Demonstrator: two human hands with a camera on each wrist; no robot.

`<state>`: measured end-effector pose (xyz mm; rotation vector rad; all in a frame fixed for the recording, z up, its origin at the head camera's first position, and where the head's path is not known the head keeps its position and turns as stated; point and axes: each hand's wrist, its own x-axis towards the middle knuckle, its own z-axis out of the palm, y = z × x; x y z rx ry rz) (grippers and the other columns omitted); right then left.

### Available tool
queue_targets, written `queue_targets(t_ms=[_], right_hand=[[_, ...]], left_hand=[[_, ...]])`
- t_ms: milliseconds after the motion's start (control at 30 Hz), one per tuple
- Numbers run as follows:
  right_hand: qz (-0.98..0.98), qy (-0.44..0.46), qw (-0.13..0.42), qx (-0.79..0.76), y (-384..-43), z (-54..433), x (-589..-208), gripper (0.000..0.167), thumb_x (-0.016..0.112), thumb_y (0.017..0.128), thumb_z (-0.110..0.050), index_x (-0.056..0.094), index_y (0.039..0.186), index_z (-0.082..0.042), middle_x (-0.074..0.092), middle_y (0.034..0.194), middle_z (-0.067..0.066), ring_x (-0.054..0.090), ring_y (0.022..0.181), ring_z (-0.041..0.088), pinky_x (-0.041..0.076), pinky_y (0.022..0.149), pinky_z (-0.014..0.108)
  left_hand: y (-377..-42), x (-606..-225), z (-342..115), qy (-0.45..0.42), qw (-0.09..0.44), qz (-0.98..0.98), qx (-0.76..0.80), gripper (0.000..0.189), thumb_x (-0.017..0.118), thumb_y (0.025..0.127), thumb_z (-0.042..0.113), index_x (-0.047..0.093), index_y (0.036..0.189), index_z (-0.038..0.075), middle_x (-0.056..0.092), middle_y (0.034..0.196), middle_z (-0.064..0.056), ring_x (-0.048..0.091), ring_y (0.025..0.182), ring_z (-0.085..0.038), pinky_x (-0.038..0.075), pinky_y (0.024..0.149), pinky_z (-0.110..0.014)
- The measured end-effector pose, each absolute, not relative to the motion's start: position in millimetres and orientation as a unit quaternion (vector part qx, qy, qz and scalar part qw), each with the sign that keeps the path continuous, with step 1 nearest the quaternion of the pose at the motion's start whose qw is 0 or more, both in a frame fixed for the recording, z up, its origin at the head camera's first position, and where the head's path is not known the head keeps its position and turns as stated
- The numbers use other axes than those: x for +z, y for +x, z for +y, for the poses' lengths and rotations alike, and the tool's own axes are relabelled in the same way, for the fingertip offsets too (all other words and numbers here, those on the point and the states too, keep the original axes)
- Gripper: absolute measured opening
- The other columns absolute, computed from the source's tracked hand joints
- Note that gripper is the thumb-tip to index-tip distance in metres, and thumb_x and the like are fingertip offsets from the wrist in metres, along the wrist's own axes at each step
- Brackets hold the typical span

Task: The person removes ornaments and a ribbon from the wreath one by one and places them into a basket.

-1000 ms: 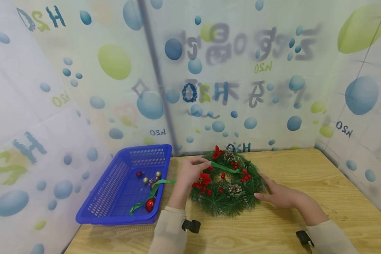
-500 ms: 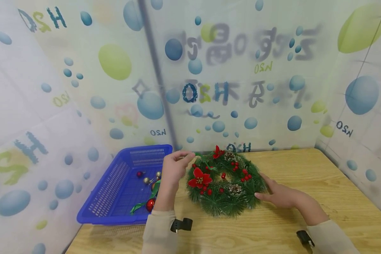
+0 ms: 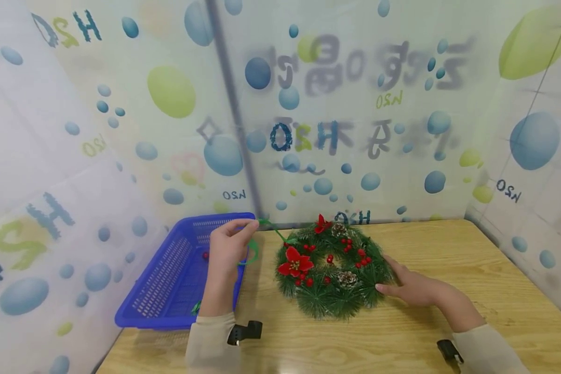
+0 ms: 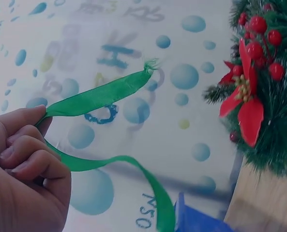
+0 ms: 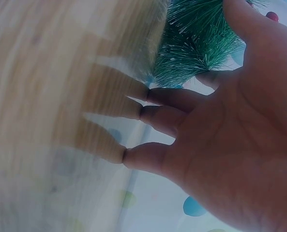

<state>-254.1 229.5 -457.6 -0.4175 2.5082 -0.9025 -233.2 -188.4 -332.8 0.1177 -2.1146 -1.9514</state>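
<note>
My left hand (image 3: 225, 248) pinches a green ribbon (image 4: 102, 96) between thumb and forefinger, the other fingers curled. The ribbon's frayed end points toward the wreath, and a longer length hangs down by the basket. A green Christmas wreath (image 3: 315, 302) lies on the table, with a red poinsettia (image 3: 295, 263), red berries and pine cones on it. My right hand (image 3: 413, 286) rests at the wreath's right edge. Its thumb touches the needles, and in the right wrist view its other fingers (image 5: 155, 157) lie spread on the tabletop.
A blue plastic basket (image 3: 173, 293) stands left of the wreath; a dark red ball (image 3: 205, 255) and a bit of green ribbon show inside. My left arm hides part of it. Printed curtains (image 3: 355, 156) surround the wooden table (image 3: 430, 244) at the back and sides.
The left hand has moved left from above the wreath to over the basket's right side, drawing the ribbon off the wreath. The right hand and wreath have barely moved.
</note>
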Motion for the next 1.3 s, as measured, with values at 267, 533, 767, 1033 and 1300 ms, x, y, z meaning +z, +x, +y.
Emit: queue_targets(t_ms=[267, 533, 767, 1033, 1300], right_hand=[[0.906, -0.148, 0.224, -0.328, -254, 229, -457, 0.109, 0.06, 0.104, -0.059, -0.008, 0.17, -0.003, 0.001, 0.17, 0.042, 0.012, 0.154, 0.067, 0.025, 0.116, 0.081], [0.904, -0.147, 0.225, -0.332, -250, 228, -453, 0.109, 0.06, 0.105, -0.058, -0.007, 0.17, -0.002, 0.0, 0.17, 0.042, 0.01, 0.154, 0.067, 0.024, 0.117, 0.081], [0.905, -0.147, 0.227, -0.329, -251, 228, -453, 0.109, 0.06, 0.104, -0.059, -0.007, 0.17, -0.002, 0.0, 0.171, 0.042, 0.012, 0.154, 0.067, 0.025, 0.117, 0.081], [0.904, -0.144, 0.228, -0.331, -251, 228, -452, 0.11, 0.06, 0.104, -0.059, -0.008, 0.17, -0.003, 0.0, 0.171, 0.042, 0.013, 0.153, 0.067, 0.026, 0.116, 0.08], [0.903, -0.149, 0.227, -0.332, -250, 228, -452, 0.109, 0.06, 0.105, -0.058, -0.007, 0.17, -0.003, 0.001, 0.17, 0.042, 0.013, 0.153, 0.067, 0.026, 0.116, 0.081]], left_hand=[[-226, -316, -228, 0.086, 0.153, -0.75, -0.637, 0.031, 0.077, 0.1, 0.034, 0.078, 0.117, 0.008, 0.039, 0.054, 0.011, 0.03, 0.047, -0.008, 0.031, 0.048, -0.024], [-226, -313, -275, 0.127, 0.179, -0.748, -0.626, 0.027, 0.077, 0.1, 0.035, 0.077, 0.115, 0.012, 0.041, 0.057, 0.012, 0.033, 0.048, -0.008, 0.034, 0.05, -0.024], [-217, -316, -318, 0.17, 0.174, -0.727, -0.642, 0.004, 0.074, 0.102, 0.034, 0.075, 0.1, 0.03, 0.05, 0.065, 0.017, 0.04, 0.057, -0.004, 0.039, 0.058, -0.022], [-211, -327, -350, 0.219, 0.138, -0.751, -0.608, 0.02, 0.073, 0.101, 0.045, 0.076, 0.115, 0.031, 0.063, 0.107, 0.022, 0.055, 0.107, -0.004, 0.05, 0.103, -0.034], [-205, -343, -367, 0.244, 0.135, -0.739, -0.613, 0.032, 0.071, 0.101, 0.048, 0.073, 0.127, 0.028, 0.06, 0.122, 0.015, 0.055, 0.121, -0.007, 0.041, 0.125, -0.048]])
